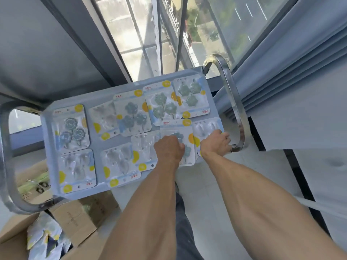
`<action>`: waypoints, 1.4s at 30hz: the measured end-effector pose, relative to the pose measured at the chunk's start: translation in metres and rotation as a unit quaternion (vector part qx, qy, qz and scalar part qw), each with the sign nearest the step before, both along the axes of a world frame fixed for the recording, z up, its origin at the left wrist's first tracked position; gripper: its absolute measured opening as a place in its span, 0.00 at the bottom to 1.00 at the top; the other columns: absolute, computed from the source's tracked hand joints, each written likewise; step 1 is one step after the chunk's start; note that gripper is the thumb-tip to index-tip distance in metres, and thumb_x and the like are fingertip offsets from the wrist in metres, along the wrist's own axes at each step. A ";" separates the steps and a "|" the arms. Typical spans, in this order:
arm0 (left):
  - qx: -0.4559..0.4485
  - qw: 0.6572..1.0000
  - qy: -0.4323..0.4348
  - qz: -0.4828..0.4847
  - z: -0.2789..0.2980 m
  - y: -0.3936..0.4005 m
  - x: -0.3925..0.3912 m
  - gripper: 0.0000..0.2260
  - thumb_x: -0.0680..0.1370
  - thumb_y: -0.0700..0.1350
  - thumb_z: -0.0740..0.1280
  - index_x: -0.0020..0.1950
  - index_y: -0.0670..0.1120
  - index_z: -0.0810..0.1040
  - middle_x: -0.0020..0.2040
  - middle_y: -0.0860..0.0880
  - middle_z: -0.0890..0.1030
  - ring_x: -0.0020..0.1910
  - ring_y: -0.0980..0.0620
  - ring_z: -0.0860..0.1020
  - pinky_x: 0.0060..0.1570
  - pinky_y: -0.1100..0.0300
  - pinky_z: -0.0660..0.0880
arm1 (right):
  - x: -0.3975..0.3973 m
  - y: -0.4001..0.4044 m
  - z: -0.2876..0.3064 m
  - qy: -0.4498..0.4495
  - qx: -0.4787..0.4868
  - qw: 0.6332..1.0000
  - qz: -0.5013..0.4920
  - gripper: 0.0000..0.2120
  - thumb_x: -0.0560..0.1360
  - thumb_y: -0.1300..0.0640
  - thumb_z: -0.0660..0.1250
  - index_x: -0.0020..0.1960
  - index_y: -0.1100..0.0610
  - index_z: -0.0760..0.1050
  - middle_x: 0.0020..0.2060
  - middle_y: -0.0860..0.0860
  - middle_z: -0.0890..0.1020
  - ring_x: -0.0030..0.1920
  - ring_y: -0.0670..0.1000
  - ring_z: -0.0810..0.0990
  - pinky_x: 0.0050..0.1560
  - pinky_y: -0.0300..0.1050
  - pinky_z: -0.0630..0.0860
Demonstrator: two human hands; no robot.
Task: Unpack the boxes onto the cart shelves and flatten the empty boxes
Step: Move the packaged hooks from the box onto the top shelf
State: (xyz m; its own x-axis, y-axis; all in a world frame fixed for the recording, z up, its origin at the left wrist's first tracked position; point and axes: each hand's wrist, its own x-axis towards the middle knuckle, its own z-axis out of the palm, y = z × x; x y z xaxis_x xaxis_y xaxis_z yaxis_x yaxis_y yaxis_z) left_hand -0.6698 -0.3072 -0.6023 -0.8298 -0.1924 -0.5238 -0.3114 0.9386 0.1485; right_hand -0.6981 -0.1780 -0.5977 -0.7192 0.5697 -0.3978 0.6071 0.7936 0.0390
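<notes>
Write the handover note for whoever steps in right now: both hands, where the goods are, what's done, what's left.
Left hand: knuckles down on a green-hook pack at the near edge of the cart's top shelf; fingers hidden, grip unclear.
Right hand: fingers curled on a clear-hook pack at the shelf's right end.
Done: about ten packs lie flat on the top shelf, some overlapping.
Left: the open box on the floor, lower left, still holds loose packs. A second cardboard box sits beside it. Neither is flattened.
</notes>
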 end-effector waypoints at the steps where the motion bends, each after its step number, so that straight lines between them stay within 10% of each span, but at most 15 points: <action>1: 0.008 1.000 0.008 0.006 0.005 -0.007 0.002 0.12 0.79 0.56 0.60 0.47 0.47 0.75 0.47 0.46 0.80 0.46 0.44 0.80 0.38 0.56 0.64 | 0.003 -0.007 0.004 0.016 -0.004 1.000 -0.002 0.17 0.76 0.62 0.63 0.64 0.61 0.70 0.61 0.60 0.71 0.59 0.60 0.73 0.57 0.53 0.69; 12: -0.005 0.965 0.066 0.254 0.064 -0.244 0.163 0.11 0.79 0.48 0.58 0.49 0.43 0.76 0.46 0.41 0.81 0.46 0.39 0.80 0.38 0.56 0.66 | 0.095 -0.251 0.069 0.142 -0.145 0.944 0.261 0.11 0.82 0.59 0.55 0.61 0.61 0.71 0.53 0.57 0.79 0.52 0.60 0.80 0.46 0.51 0.74; 20: -0.070 0.906 0.105 0.405 0.086 -0.521 0.397 0.09 0.79 0.46 0.61 0.48 0.44 0.79 0.47 0.41 0.83 0.48 0.39 0.81 0.40 0.55 0.68 | 0.377 -0.478 0.026 -0.043 -0.180 0.874 0.450 0.09 0.76 0.58 0.61 0.53 0.56 0.77 0.50 0.59 0.83 0.51 0.60 0.81 0.47 0.49 0.75; 31: 0.009 0.896 -0.123 0.427 -0.143 -0.678 0.650 0.09 0.76 0.39 0.63 0.53 0.40 0.79 0.54 0.39 0.81 0.54 0.38 0.80 0.42 0.56 0.70 | 0.590 -0.648 -0.187 -0.259 -0.178 0.882 0.352 0.11 0.76 0.59 0.63 0.57 0.62 0.76 0.56 0.61 0.80 0.57 0.60 0.79 0.47 0.45 0.72; 42: 0.035 0.914 -0.102 0.391 -0.409 -0.703 0.612 0.21 0.78 0.43 0.64 0.71 0.45 0.67 0.69 0.43 0.69 0.69 0.43 0.69 0.60 0.50 0.72 | 0.566 -0.721 -0.426 -0.131 -0.127 0.788 0.588 0.17 0.74 0.66 0.61 0.63 0.60 0.70 0.61 0.60 0.70 0.61 0.62 0.71 0.47 0.52 0.68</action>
State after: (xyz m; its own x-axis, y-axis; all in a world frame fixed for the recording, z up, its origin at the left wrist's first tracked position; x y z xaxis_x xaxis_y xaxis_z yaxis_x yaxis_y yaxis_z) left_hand -0.0579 -1.0099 -1.0113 -0.3370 -0.6451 -0.6858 -0.9110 0.4074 0.0644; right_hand -0.1325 -0.8995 -1.0235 -0.5644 -0.5508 -0.6149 -0.5561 0.8042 -0.2099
